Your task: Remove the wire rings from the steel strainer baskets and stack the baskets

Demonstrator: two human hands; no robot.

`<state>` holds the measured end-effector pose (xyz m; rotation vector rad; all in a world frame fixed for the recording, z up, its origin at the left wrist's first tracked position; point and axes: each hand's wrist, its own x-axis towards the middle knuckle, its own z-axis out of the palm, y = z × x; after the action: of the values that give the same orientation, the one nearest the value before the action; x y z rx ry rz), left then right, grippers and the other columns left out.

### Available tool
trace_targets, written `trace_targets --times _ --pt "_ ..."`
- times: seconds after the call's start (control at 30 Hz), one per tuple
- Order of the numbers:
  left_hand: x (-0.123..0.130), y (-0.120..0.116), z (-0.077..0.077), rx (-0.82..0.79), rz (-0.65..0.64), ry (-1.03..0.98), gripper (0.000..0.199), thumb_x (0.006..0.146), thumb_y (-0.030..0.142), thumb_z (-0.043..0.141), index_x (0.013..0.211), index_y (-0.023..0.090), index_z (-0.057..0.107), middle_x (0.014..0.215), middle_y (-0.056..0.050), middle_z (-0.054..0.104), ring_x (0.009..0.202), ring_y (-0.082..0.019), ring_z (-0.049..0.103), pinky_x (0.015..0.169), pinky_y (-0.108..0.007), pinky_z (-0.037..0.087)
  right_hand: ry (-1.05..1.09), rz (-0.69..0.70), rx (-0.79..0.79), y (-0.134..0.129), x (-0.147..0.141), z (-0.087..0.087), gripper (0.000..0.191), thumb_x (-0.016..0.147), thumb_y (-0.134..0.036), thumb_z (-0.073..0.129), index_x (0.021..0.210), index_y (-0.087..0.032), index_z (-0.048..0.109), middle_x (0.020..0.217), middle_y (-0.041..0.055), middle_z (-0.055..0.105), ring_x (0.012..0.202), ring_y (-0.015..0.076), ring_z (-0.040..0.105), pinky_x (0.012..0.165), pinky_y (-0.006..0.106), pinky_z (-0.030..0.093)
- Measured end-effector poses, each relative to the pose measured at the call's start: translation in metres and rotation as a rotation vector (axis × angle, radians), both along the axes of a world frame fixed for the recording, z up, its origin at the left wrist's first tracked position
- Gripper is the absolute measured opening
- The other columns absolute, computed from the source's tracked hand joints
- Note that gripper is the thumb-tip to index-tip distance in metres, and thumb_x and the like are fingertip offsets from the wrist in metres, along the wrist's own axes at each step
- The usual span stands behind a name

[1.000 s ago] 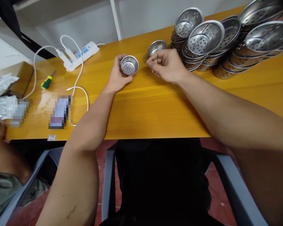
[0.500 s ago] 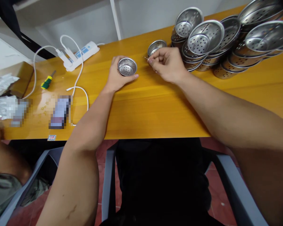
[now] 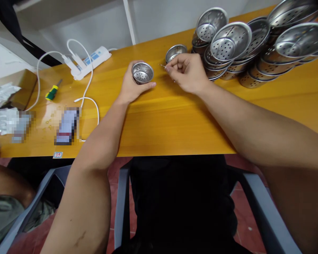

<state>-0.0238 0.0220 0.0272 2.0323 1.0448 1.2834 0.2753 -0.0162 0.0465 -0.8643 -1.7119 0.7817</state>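
My left hand (image 3: 131, 83) is wrapped round a small perforated metal cup (image 3: 143, 74), its open top facing up and towards me. In a pinch between thumb and forefinger, my right hand (image 3: 187, 72) holds a thin piece of metal wire (image 3: 162, 66) that points left towards the cup. A gap of table lies between the wire and the cup. Just behind my right fingers stands another metal cup (image 3: 175, 51), partly hidden by that hand. Stacks of perforated metal cups (image 3: 230, 42) lean together to the right of it.
A white power strip (image 3: 92, 61) with plugged-in cables lies at the back left. Nearer are a green and yellow screwdriver (image 3: 52, 92) and a blurred-out phone (image 3: 67, 125). A cardboard box (image 3: 29, 86) stands further left, and another person's arm (image 3: 7, 180) shows at the left edge.
The cup in my left hand has tipped slightly and risen a touch. The wire in my right fingers has shifted a little to the left. The other person's hand at the left has moved slightly.
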Motion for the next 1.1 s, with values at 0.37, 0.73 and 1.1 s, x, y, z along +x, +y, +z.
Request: trace_targets --times 0.37,0.73,1.1 --pt "0.004 0.014 -0.035 0.139 -0.229 0.028 0.103 0.094 0.086 0.105 0.168 0.036 0.055 0.166 -0.014 0.073 0.154 -0.038 0.080 0.138 -0.058 0.067 0.009 -0.032 0.106 -0.018 -0.008 0.011 0.039 0.112 -0.067 0.106 0.108 -0.035 0.086 0.082 0.0002 0.071 0.073 0.0214 0.052 0.067 0.042 0.050" --pt "0.022 0.000 -0.042 0.202 -0.356 0.030 0.108 0.103 0.098 0.092 0.181 0.039 0.044 0.167 -0.012 0.067 0.153 -0.036 0.079 0.131 -0.054 0.069 -0.044 -0.090 0.160 -0.037 -0.010 0.020 0.021 0.113 -0.050 0.105 0.106 -0.041 0.087 0.078 -0.0011 0.075 0.079 0.0286 0.063 0.081 0.051 0.060" --pt "0.029 -0.010 -0.039 0.203 -0.346 0.122 0.120 0.100 0.106 0.090 0.184 0.036 0.039 0.164 -0.012 0.065 0.156 -0.039 0.079 0.139 -0.063 0.063 -0.030 -0.122 0.085 -0.044 -0.019 0.024 0.028 0.106 -0.051 0.109 0.111 -0.039 0.085 0.078 -0.0022 0.072 0.077 0.0259 0.062 0.082 0.049 0.065"
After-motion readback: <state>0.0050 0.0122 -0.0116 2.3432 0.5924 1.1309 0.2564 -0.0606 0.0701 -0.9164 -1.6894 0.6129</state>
